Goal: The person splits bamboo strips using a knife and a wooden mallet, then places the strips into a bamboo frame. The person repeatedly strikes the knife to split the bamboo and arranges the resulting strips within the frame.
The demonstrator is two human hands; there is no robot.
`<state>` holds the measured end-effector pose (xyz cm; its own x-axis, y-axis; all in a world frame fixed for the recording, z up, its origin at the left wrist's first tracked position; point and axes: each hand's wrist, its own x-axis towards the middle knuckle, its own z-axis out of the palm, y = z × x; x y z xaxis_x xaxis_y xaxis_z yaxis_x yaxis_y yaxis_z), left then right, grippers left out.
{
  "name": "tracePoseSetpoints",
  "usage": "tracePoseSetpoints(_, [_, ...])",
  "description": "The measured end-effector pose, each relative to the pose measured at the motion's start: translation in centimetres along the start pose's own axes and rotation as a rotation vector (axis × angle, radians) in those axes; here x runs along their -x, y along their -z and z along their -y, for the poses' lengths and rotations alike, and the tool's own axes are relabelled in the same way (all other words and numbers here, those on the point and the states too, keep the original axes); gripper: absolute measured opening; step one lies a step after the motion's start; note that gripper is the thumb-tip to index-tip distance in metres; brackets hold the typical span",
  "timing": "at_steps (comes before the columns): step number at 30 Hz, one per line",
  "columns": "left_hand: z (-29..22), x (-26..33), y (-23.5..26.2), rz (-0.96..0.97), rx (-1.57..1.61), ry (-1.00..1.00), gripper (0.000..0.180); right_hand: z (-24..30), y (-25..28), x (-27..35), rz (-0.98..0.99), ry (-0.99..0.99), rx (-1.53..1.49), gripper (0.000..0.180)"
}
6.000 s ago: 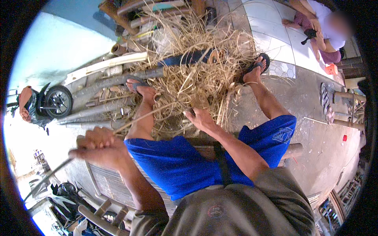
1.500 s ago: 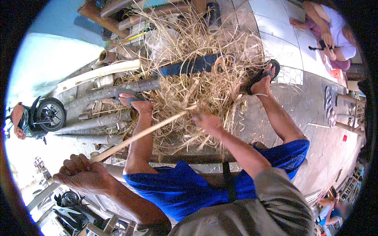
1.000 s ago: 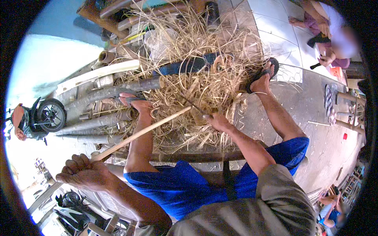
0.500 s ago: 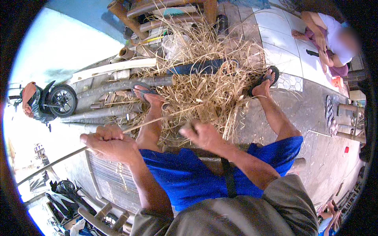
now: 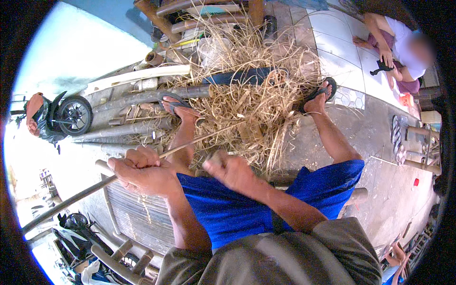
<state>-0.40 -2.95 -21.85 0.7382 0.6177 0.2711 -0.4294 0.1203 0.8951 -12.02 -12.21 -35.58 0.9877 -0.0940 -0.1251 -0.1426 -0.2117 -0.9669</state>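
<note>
My left hand (image 5: pixel 142 172) is closed around a long, thin bamboo strip (image 5: pixel 73 202). The strip slants from the lower left, through the fist, up to the pile of shavings in the middle. Right of it, above my blue shorts, my right hand (image 5: pixel 230 172) is curled shut and slightly blurred. What its fingers hold, if anything, I cannot make out. Beyond both hands, curly pale shavings (image 5: pixel 256 107) lie heaped between my sandalled feet.
Bamboo poles (image 5: pixel 128 129) lie on the floor left of the heap, with a dark blue tube (image 5: pixel 237 77) across it. A motorbike (image 5: pixel 71 116) stands at far left. A slatted bamboo piece (image 5: pixel 137 216) is at lower left. Another person (image 5: pixel 401 47) sits at upper right.
My right hand has moved left, nearer my left hand. The left hand and the strip have shifted slightly right. The seated person's hand has moved onto a dark object.
</note>
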Motion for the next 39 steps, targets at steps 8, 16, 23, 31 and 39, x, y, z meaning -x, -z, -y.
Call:
tracePoseSetpoints(8, [0.1, -1.2, 0.7, 0.0, 0.021, 0.036, 0.04, -0.1, 0.2, -1.5, 0.216, -0.239, 0.27, 0.049])
tracePoseSetpoints(16, [0.7, -2.4, 1.6, 0.007, -0.078, 0.029, 0.041, -3.6, -0.7, -2.2, 0.168, 0.007, 0.4, 0.043])
tracePoseSetpoints(23, [2.1, -4.1, 2.4, -0.008, -0.075, -0.027, 0.044, -4.0, 0.0, -2.7, 0.127, 0.157, 0.238, 0.047])
tracePoseSetpoints(31, [3.4, -5.9, 3.0, -0.055, -0.118, -0.042, 0.044, -13.9, -1.3, -5.0, 0.128, -0.219, 0.38, 0.071])
tracePoseSetpoints(39, [4.1, -7.7, 2.9, -0.227, -0.063, -0.005, 0.047, -15.9, -1.2, -6.6, 0.069, -0.292, 0.45, 0.062])
